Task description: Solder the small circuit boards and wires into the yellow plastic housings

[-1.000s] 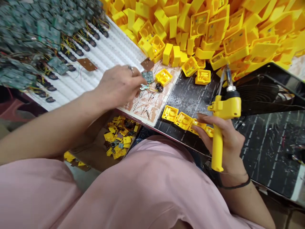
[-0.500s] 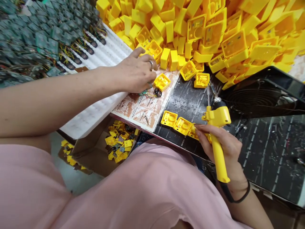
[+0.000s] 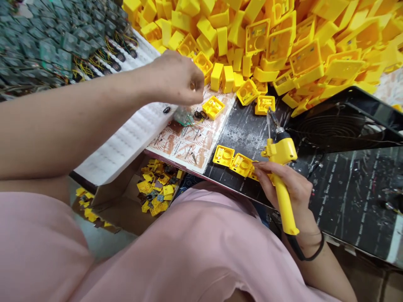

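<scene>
My left hand (image 3: pixel 179 77) is raised over the left part of the bench with its fingers curled in. What it holds, if anything, is hidden. Below it lies a green circuit board (image 3: pixel 184 116) with thin wires and small black round parts (image 3: pixel 200 114). Beside these is an open yellow plastic case (image 3: pixel 213 107). My right hand (image 3: pixel 291 180) grips a yellow soldering gun (image 3: pixel 280 151), its tip pointing up towards another open yellow case (image 3: pixel 265 105). Near the right fingertips, small yellow cases (image 3: pixel 242 165) stand in a row along the bench edge.
Yellow cases (image 3: pixel 258 37) are heaped along the back. Green circuit boards (image 3: pixel 56 54) with wires crowd the far left, beside white ribbed foam (image 3: pixel 126 134). A black fan (image 3: pixel 340 121) sits at the right. Below the bench, a cardboard box (image 3: pixel 126 205) holds yellow pieces.
My left hand has risen off the circuit board and its fingers have curled in, uncovering more of the board. My right hand and the soldering gun have shifted slightly left.
</scene>
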A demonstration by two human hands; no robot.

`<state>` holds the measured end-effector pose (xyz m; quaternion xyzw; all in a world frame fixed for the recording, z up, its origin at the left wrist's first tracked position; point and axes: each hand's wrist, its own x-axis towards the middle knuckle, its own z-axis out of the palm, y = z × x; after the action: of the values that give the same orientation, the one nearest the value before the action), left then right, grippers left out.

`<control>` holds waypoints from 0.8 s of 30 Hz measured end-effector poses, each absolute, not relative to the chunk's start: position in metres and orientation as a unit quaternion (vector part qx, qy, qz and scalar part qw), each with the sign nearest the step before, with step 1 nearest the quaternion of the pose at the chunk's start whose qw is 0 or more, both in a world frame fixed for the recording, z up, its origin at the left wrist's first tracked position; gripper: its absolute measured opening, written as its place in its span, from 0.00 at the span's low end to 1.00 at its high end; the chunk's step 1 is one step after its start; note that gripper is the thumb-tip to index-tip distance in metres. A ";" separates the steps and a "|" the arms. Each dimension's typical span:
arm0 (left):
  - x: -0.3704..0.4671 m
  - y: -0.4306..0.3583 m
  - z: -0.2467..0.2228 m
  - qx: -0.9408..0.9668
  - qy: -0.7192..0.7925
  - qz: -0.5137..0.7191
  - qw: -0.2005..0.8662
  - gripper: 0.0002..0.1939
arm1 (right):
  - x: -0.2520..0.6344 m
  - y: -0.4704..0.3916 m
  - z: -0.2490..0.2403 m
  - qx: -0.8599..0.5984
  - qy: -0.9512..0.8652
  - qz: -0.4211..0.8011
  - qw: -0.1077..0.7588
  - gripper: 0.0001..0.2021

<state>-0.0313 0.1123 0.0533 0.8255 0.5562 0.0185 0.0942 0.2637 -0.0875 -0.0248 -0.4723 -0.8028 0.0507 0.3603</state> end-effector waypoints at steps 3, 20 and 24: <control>-0.028 0.109 0.074 0.800 0.593 -0.047 0.084 0.15 | 0.261 -0.089 -0.025 -0.465 -0.806 0.054 0.364 0.11; -0.065 0.110 0.053 0.900 0.427 -0.007 0.088 0.21 | 0.262 -0.093 -0.033 -0.474 -0.797 0.048 0.370 0.18; -0.048 0.087 0.059 0.854 0.499 -0.020 0.147 0.11 | 0.247 -0.077 -0.041 -0.479 -0.798 0.073 0.359 0.24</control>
<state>-0.0484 0.0868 0.0587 0.8540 0.4988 -0.0198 0.1468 0.2465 -0.0773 -0.0406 -0.4791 -0.7975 0.0726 0.3594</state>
